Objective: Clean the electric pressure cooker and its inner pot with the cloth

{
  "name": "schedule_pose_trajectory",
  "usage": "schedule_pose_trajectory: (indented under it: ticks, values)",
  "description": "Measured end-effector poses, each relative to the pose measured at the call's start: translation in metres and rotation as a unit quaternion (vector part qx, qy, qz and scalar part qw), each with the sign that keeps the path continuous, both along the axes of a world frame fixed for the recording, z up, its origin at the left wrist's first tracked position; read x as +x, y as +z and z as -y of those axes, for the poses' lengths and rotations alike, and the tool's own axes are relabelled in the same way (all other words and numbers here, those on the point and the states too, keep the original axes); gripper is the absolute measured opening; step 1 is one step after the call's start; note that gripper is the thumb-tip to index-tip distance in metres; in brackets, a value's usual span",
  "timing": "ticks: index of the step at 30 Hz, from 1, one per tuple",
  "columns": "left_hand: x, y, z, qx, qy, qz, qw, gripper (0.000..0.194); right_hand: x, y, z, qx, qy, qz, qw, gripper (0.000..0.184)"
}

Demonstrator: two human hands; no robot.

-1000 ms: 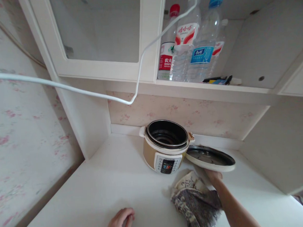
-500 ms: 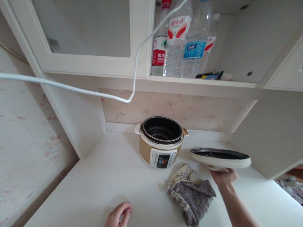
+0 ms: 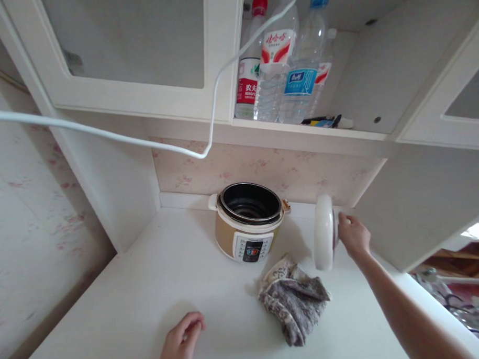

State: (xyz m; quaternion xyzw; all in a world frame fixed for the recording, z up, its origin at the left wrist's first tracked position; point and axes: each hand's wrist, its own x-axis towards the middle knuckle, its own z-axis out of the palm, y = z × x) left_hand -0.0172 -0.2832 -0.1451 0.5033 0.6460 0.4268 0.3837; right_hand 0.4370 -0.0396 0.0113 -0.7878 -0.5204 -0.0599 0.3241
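A gold and white electric cooker (image 3: 247, 226) stands open at the back of the white counter (image 3: 149, 287), its dark inner pot showing. My right hand (image 3: 353, 235) grips the cooker's white lid (image 3: 323, 231), which is turned on edge to the right of the cooker, above the counter. My left hand (image 3: 178, 344) rests on the counter near the front edge, fingers loosely curled with nothing in them. A crumpled grey and cream cloth (image 3: 293, 300) lies on the counter in front of the cooker, between my hands.
Several water bottles (image 3: 282, 57) and small items stand on an open shelf above the cooker. A white cable (image 3: 207, 144) hangs across from the left. Cabinet doors (image 3: 133, 47) are overhead, and a side panel (image 3: 421, 204) closes in the right.
My right hand carried the lid to the right, away from the cooker, and tipped it from flat to standing on edge. My left hand stayed on the counter.
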Motion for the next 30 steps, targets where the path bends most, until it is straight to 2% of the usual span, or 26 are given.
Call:
schedule_pose_trajectory:
  ticks: [3, 6, 8, 10, 13, 17, 20, 23, 26, 30]
  values:
    - [-0.004, 0.016, -0.020, 0.004, -0.019, 0.034, 0.999, 0.037, -0.024, 0.046, -0.005, 0.006, 0.070, 0.062, 0.996, 0.057]
    - [-0.011, 0.054, -0.054, 0.056, -0.025, -0.004, 0.998, 0.037, -0.054, 0.083, -0.009, 0.053, 0.162, 0.143, 0.975, 0.049]
    - [-0.015, 0.085, -0.081, 0.117, -0.027, -0.057, 0.991, 0.036, -0.075, 0.100, -0.011, 0.074, 0.206, 0.192, 0.957, 0.045]
    - [-0.020, 0.112, -0.111, 0.166, -0.026, -0.099, 0.981, 0.038, -0.097, 0.113, -0.015, 0.060, 0.236, 0.233, 0.941, 0.044]
    - [-0.028, 0.139, -0.156, 0.214, -0.025, -0.174, 0.961, 0.042, -0.133, 0.126, -0.021, 0.022, 0.264, 0.282, 0.922, 0.048]
    - [-0.037, 0.148, -0.208, 0.212, -0.032, -0.283, 0.935, 0.049, -0.184, 0.136, -0.032, 0.004, 0.287, 0.326, 0.901, 0.054]
    - [-0.041, 0.147, -0.230, 0.191, -0.063, -0.325, 0.924, 0.050, -0.222, 0.139, -0.042, -0.023, 0.297, 0.332, 0.895, 0.057]
    - [-0.044, 0.147, -0.236, 0.181, -0.080, -0.348, 0.917, 0.047, -0.255, 0.139, -0.052, -0.088, 0.295, 0.311, 0.899, 0.056]
    - [-0.044, 0.151, -0.232, 0.180, -0.064, -0.369, 0.909, 0.043, -0.279, 0.135, -0.058, -0.148, 0.300, 0.282, 0.899, 0.053]
    - [-0.042, 0.156, -0.227, 0.176, -0.052, -0.391, 0.902, 0.045, -0.295, 0.129, -0.062, -0.167, 0.310, 0.270, 0.896, 0.048]
